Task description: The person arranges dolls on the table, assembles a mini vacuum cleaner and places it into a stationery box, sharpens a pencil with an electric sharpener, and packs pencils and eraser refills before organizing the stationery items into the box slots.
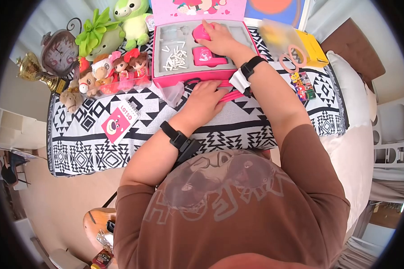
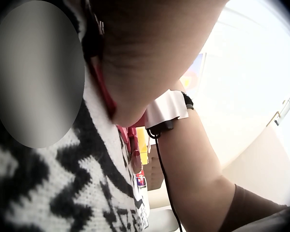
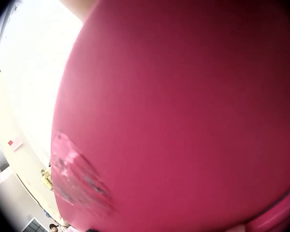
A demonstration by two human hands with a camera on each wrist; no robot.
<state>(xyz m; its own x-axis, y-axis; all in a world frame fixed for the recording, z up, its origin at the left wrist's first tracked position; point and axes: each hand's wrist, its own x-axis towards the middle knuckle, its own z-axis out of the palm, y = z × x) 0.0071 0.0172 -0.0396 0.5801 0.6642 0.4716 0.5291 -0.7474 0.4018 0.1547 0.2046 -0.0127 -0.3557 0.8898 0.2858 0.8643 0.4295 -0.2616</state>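
Observation:
A pink box (image 1: 159,74) stands open with a grey foam insert. My right hand (image 1: 222,41) reaches into it, thumb and fingers around a rounded pink piece (image 1: 202,34). Nearer me in the insert lies a pink piece shaped like a small hair dryer (image 1: 204,57), with a picture on it. Loose white sticks (image 1: 176,58) fill the left compartment. Against the box's front side, my left hand (image 1: 202,102) holds a bundle of pink cord (image 1: 232,95), partly hidden by the fingers. A pink surface (image 3: 174,106) with a sticker (image 3: 79,176) fills the right wrist view.
Dolls and plush toys (image 1: 132,67), a trophy (image 1: 31,74) and a clock (image 1: 60,51) stand at the left. A Lotso notepad (image 1: 116,123) lies on the patterned cloth (image 1: 90,152). Pink rings (image 1: 293,58), small colourful packs (image 1: 303,85) and a yellow box (image 1: 314,49) are at the right.

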